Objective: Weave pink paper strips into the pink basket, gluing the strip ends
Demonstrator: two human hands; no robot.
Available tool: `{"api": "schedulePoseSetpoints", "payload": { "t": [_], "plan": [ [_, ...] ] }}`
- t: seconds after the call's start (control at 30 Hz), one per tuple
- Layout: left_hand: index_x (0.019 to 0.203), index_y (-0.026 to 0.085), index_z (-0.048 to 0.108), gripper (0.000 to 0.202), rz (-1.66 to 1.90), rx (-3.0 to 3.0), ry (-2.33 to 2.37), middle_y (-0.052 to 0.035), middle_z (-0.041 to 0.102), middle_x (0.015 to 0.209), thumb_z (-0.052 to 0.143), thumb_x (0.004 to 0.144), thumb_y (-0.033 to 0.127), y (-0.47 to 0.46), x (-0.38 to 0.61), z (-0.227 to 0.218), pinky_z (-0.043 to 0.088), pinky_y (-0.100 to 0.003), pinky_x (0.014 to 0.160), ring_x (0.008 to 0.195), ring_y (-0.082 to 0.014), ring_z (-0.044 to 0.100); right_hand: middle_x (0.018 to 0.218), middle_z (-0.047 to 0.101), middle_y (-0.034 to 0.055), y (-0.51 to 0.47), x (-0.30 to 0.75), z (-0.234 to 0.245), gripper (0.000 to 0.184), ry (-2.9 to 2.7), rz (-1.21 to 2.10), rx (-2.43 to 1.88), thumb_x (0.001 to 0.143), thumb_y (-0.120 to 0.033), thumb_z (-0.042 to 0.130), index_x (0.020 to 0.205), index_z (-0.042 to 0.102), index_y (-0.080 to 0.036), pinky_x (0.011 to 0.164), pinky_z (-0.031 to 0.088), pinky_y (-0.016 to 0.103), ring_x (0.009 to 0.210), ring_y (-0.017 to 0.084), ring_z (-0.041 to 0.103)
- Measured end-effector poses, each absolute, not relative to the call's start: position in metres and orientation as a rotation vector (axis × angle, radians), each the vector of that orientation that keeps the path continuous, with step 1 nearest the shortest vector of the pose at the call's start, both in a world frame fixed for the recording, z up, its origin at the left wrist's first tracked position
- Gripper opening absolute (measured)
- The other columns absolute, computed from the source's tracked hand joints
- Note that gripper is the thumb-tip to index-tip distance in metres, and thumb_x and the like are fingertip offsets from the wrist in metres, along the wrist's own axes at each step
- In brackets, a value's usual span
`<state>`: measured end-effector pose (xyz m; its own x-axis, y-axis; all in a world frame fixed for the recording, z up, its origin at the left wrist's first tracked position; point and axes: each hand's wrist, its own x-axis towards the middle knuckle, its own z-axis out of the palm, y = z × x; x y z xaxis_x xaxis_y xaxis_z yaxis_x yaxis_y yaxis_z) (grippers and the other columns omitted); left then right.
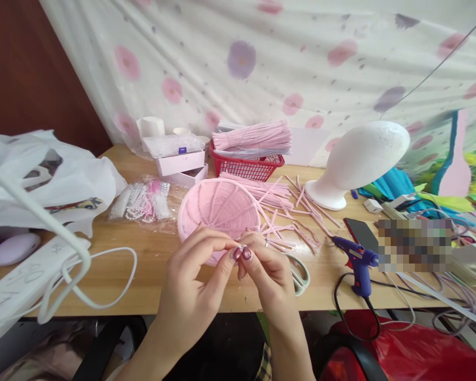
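A round pink woven basket (pixel 218 206) lies tilted on the wooden table (pixel 150 264), its inside facing me. My left hand (pixel 198 270) and my right hand (pixel 265 270) meet at its near rim. Both pinch together at the fingertips, thumbs touching, on something small that I cannot make out. Loose pink strips (pixel 289 211) lie scattered just right of the basket. Scissors (pixel 299 275) lie under my right hand.
A red basket (pixel 246 166) holds a bundle of pink strips at the back. A white foam head (pixel 357 159), a blue glue gun (pixel 357 262) with its cord, a bag of beads (pixel 145 201), a pink box (pixel 180 159) and a white plastic bag (pixel 43 180) surround the work area.
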<state>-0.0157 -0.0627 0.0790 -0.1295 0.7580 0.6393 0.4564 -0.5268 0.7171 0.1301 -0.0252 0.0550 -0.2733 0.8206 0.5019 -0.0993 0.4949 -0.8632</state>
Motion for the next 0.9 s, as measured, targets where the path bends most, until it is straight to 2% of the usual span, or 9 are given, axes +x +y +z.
{"api": "schedulePoseSetpoints", "payload": {
  "t": [0.2,0.4,0.57,0.7,0.8,0.9],
  "plan": [
    [0.088,0.02,0.066,0.016,1.686,1.923,1.382,0.0014,0.07,0.087,0.058,0.098,0.01,-0.061,-0.015,0.077,0.054,-0.015,0.076,0.082,-0.0088,0.068,0.081,0.066,-0.0004,-0.027,0.134,0.054,0.034,-1.751,0.723,-0.745,0.104,-0.023,0.06,0.07,0.063,-0.023,0.082,0.044,0.035,0.087,0.018,0.061],
    [0.092,0.021,0.064,0.017,1.702,1.825,1.406,0.0019,0.069,0.091,0.055,0.099,0.008,-0.061,-0.009,0.073,0.054,-0.012,0.08,0.088,-0.007,0.068,0.08,0.064,0.0002,-0.027,0.132,0.051,0.037,-1.691,0.863,-0.739,0.106,-0.026,0.057,0.07,0.062,-0.023,0.085,0.042,0.036,0.089,0.019,0.06],
    [0.092,0.022,0.065,0.015,1.73,1.658,1.364,0.0013,0.068,0.091,0.056,0.1,0.014,-0.062,-0.004,0.072,0.058,-0.014,0.073,0.086,-0.0096,0.068,0.079,0.063,-0.0005,-0.027,0.128,0.049,0.036,-1.645,0.923,-0.689,0.107,-0.027,0.057,0.071,0.062,-0.023,0.087,0.041,0.036,0.087,0.019,0.059],
    [0.089,0.022,0.066,0.014,1.752,1.501,1.277,0.0026,0.065,0.085,0.059,0.101,0.02,-0.063,0.001,0.072,0.056,-0.014,0.067,0.076,-0.0089,0.065,0.077,0.06,-0.0008,-0.028,0.125,0.05,0.037,-1.569,1.004,-0.616,0.107,-0.029,0.057,0.071,0.061,-0.023,0.083,0.042,0.034,0.082,0.017,0.057],
    [0.087,0.023,0.069,0.017,1.793,1.332,1.183,0.0035,0.065,0.081,0.063,0.103,0.027,-0.063,0.003,0.072,0.055,-0.012,0.073,0.075,-0.0075,0.065,0.074,0.06,-0.0008,-0.029,0.124,0.051,0.042,-1.506,1.077,-0.583,0.108,-0.033,0.057,0.068,0.06,-0.022,0.083,0.042,0.034,0.08,0.017,0.058],
    [0.091,0.025,0.076,0.017,1.794,1.278,1.099,0.0021,0.07,0.091,0.064,0.103,0.029,-0.064,0.001,0.07,0.056,-0.011,0.082,0.088,-0.0082,0.069,0.071,0.06,-0.0012,-0.031,0.125,0.051,0.045,-1.462,1.16,-0.542,0.108,-0.036,0.057,0.066,0.061,-0.022,0.084,0.043,0.033,0.076,0.015,0.058]
  ]
}}
